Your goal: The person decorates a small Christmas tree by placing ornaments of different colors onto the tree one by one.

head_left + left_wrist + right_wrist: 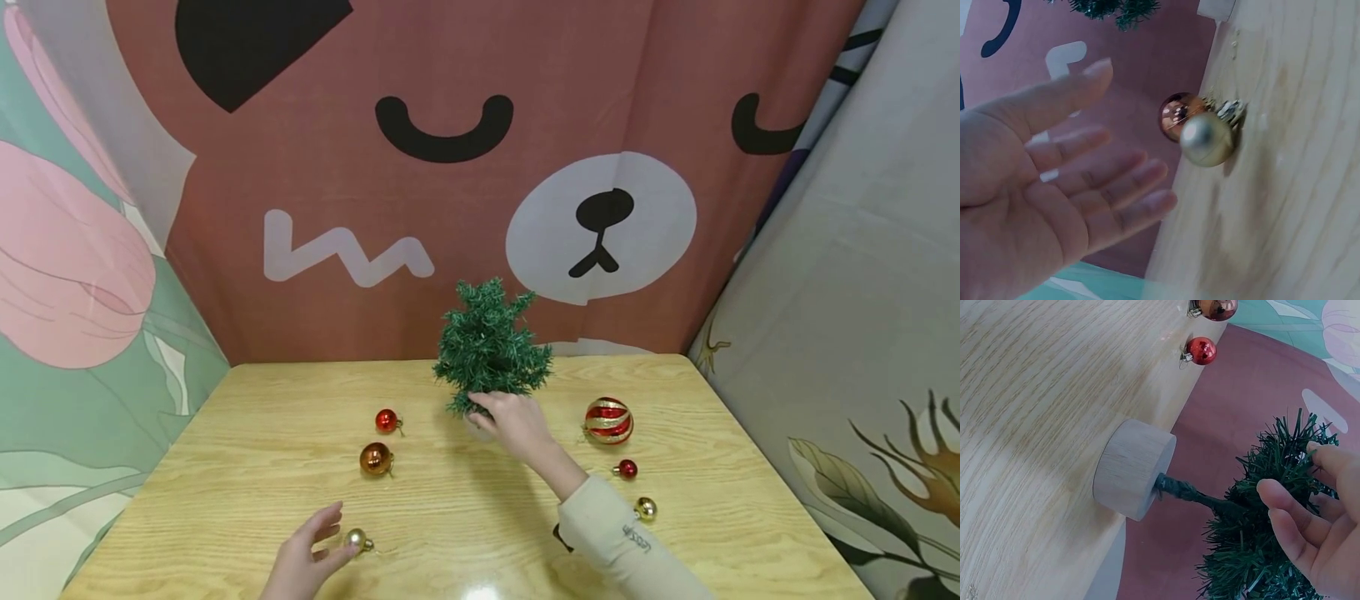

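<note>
A small artificial Christmas tree (491, 337) stands upright at the back of the table, its round pale wooden base (1129, 469) flat on the wood. My right hand (513, 425) grips the lower branches with bent fingers; the foliage hides part of the grip. Low at the front left, my left hand (303, 554) is spread beside a gold ball ornament (356, 540). In the left wrist view a gap shows between the fingers (1160, 203) and that ball, and the palm holds nothing. Behind it lies a copper ball ornament (375, 458).
A small red ball (386, 421) lies left of the tree. To the right are a red-and-gold striped ball (608, 421), a small dark red ball (626, 469) and a small gold ball (646, 508) near my right sleeve. A printed bear curtain (337, 183) hangs behind the table (285, 408).
</note>
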Demonstrator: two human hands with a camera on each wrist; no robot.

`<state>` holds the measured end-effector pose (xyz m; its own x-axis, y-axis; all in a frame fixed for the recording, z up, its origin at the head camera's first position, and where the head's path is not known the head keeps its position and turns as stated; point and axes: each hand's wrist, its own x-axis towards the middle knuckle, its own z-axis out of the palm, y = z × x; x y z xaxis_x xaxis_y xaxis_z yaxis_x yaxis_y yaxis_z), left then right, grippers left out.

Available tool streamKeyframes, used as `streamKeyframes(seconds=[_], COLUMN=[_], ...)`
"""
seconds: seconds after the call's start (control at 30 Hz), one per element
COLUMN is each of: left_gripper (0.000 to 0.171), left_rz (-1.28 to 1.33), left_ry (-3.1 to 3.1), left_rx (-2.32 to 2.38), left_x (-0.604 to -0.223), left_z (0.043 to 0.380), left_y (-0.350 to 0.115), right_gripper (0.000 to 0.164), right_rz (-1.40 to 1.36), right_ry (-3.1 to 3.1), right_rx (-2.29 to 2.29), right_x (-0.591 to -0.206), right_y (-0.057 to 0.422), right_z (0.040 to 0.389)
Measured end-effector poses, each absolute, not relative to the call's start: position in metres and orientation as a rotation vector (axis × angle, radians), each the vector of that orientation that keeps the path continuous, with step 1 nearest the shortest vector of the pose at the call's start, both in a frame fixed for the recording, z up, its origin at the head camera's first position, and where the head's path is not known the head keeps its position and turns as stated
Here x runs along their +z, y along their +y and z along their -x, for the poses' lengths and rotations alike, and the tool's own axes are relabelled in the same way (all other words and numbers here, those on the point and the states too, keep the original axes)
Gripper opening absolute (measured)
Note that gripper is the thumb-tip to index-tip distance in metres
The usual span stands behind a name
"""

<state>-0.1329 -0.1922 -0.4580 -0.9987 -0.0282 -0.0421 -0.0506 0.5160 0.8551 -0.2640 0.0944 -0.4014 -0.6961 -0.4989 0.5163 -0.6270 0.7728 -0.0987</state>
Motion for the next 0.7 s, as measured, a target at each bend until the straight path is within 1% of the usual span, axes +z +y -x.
streamKeyframes(seconds=[0.13, 0.37, 0.7], left_gripper=[0.065, 0.059, 0.052], left_rz=[0.09, 0.071, 0.078], left_ry=[2.738, 2.766, 2.755], left_rx=[1.485, 1.403, 1.341], left_x=[-0.465, -0.474, -0.479], left_z=[0.137, 0.142, 0.146], left_y=[-0.193, -0.194, -0.189], right_gripper=[0.029, 0.028, 0.033], right_rz=[-0.85, -0.85, -0.814], right_ry=[-2.487, -2.469, -2.361], right_rx=[0.379, 0.379, 0.227], right_x=[-0.402, -0.4, -0.403], right_y=[0.095, 0.094, 0.091], right_z=[0.264, 0.264, 0.267])
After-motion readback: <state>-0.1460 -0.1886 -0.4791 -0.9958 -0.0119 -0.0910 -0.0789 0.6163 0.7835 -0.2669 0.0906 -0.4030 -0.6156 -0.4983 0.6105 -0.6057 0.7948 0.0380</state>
